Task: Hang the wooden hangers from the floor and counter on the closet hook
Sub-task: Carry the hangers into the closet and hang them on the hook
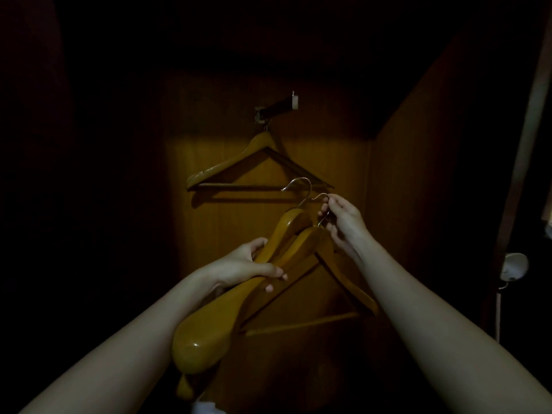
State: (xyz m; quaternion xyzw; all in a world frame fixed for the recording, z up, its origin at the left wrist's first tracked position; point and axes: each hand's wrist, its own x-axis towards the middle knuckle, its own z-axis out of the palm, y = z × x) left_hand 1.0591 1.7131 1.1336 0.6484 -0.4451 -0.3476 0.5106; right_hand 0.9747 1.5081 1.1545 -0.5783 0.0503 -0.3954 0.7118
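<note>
One wooden hanger (239, 162) hangs on the closet hook (279, 107), a short rod that sticks out of the back panel. My left hand (251, 264) grips two more wooden hangers (227, 306) by their left shoulders, held tilted below the hung one. My right hand (343, 222) pinches the metal hook (322, 201) of the nearer held hanger. The metal hook of the other held hanger (298, 183) stands free just left of it.
The closet's wooden back panel (343, 162) is lit in the middle; the rest is very dark. A side wall (433, 174) rises on the right, with a round pale fixture (513, 265) beyond it. Something white (206, 407) shows at the bottom edge.
</note>
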